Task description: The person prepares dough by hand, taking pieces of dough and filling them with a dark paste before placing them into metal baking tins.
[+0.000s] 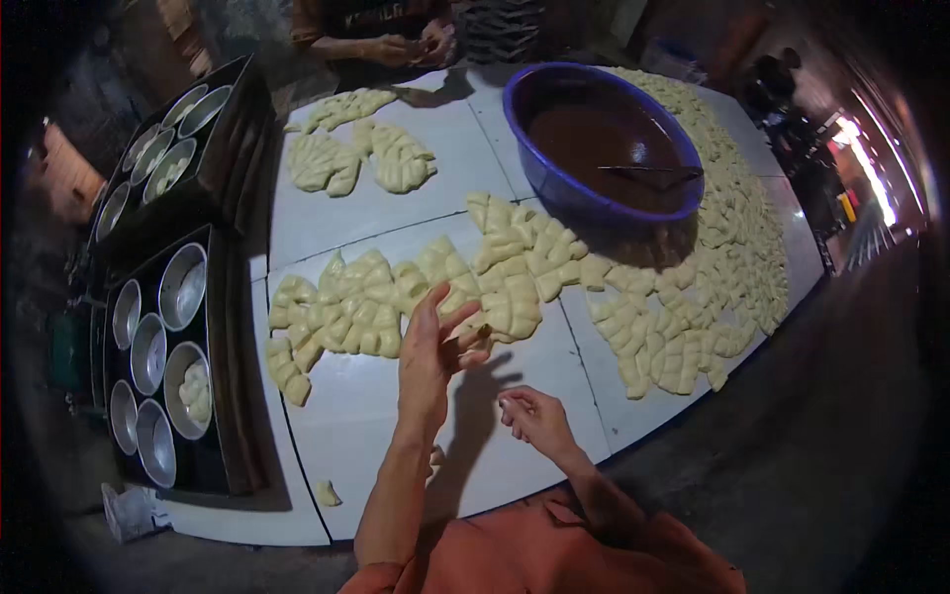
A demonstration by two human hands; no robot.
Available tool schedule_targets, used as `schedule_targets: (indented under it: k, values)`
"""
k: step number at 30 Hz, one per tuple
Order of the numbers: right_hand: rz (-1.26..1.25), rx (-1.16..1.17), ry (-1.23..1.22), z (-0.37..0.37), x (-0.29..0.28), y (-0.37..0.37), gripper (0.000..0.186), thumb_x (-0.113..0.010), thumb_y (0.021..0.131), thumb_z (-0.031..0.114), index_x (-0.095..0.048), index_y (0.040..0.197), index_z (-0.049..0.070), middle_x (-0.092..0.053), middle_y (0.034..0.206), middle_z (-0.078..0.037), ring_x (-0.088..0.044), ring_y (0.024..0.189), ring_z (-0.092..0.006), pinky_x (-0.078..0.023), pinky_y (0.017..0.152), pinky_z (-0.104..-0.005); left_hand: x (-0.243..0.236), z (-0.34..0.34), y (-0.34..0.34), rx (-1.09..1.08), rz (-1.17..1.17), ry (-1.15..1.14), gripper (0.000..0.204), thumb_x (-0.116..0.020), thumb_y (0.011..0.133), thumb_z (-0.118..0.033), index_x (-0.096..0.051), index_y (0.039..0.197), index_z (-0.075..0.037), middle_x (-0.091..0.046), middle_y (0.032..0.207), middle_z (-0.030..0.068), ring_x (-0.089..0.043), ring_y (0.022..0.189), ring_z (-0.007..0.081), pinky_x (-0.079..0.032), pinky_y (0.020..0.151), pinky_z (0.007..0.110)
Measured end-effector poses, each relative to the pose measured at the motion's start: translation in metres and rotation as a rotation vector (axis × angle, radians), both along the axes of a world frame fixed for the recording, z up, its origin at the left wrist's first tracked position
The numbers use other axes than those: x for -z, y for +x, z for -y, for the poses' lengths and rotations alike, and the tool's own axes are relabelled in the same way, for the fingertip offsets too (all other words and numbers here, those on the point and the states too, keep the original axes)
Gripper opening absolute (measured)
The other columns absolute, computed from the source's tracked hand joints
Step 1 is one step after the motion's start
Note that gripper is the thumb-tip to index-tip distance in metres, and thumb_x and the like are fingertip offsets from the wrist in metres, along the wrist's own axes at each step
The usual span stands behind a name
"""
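Note:
My left hand (435,342) is raised over the near edge of a patch of pale dough pieces (366,287) on the white table. Its fingers are stretched and apart, with a small dark patch near the fingertips that I cannot make out. Lower and to the right, my right hand (537,421) hovers over the tabletop with fingers curled and pinched together; what they hold, if anything, is hidden. A loose dough piece (329,493) lies near the front edge, and another (435,456) is partly hidden behind my left forearm.
A blue basin (539,178) of brown filling stands at the back right, beside many small dough pieces (732,218). Dark trays (233,396) on the left hold round metal tins (148,353), some with dough. More dough (322,161) lies farther back. Another person's hands (416,48) are across the table.

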State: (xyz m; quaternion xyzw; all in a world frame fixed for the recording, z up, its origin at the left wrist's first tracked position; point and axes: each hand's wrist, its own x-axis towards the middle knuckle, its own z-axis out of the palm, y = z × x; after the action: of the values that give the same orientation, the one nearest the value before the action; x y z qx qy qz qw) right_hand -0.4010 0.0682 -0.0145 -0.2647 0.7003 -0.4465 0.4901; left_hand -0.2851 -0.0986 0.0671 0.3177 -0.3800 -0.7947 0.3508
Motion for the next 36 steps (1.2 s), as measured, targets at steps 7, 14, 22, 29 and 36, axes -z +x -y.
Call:
schedule_targets:
  k: [7,14,22,29,36]
  values:
    - [0.040,0.276,-0.036,-0.056,-0.013,-0.054,0.025,-0.058,0.099,0.018,-0.065,0.112,-0.002,-0.065,0.079,-0.004,-0.056,0.061,-0.0066,-0.046,0.054,-0.0211,-0.041,0.041,-0.232,0.153,0.282,-1.017,0.070,-0.047,0.101,-0.048,-0.021,0.156,-0.014,-0.037,0.153,0.0231,-0.054,0.127,0.0362,-0.054,0.090,0.040]
    - [0.032,0.394,-0.083,-0.087,-0.005,-0.088,0.021,-0.059,0.098,0.012,-0.066,0.110,-0.004,-0.066,0.083,-0.006,-0.059,0.064,-0.0082,-0.048,0.053,-0.0231,0.023,0.025,-0.239,0.136,0.513,-1.842,0.082,-0.064,0.089,-0.051,-0.027,0.155,-0.017,-0.024,0.159,0.0233,-0.067,0.104,0.0400,-0.060,0.071,0.041]
    - [-0.091,0.303,-0.156,-0.056,-0.021,-0.121,0.019,-0.056,0.100,0.011,-0.064,0.112,-0.002,-0.065,0.082,-0.006,-0.056,0.064,-0.0071,-0.046,0.056,-0.0199,0.012,0.032,-0.224,0.126,0.422,-1.708,0.085,-0.069,0.090,-0.024,-0.015,0.155,-0.013,-0.008,0.159,0.0302,-0.053,0.125,0.0451,-0.058,0.085,0.046]
    - [-0.239,0.234,-0.058,-0.032,-0.022,-0.124,0.019,-0.057,0.099,0.010,-0.065,0.112,-0.001,-0.065,0.080,-0.005,-0.055,0.060,-0.0064,-0.044,0.054,-0.0199,-0.018,0.041,-0.210,0.375,0.884,-1.593,0.089,-0.058,0.078,0.005,-0.026,0.155,-0.026,-0.021,0.160,0.0226,-0.067,0.096,0.0365,-0.058,0.065,0.042]
    - [-0.070,0.229,-0.043,-0.026,-0.006,-0.091,0.021,-0.062,0.097,0.016,-0.066,0.108,0.000,-0.069,0.087,-0.006,-0.061,0.072,-0.0081,-0.047,0.057,-0.0224,-0.009,0.050,-0.060,-0.112,0.673,-1.169,0.083,-0.070,0.082,0.003,-0.032,0.153,-0.016,-0.048,0.141,0.0179,-0.066,0.090,0.0216,-0.055,0.081,0.035]
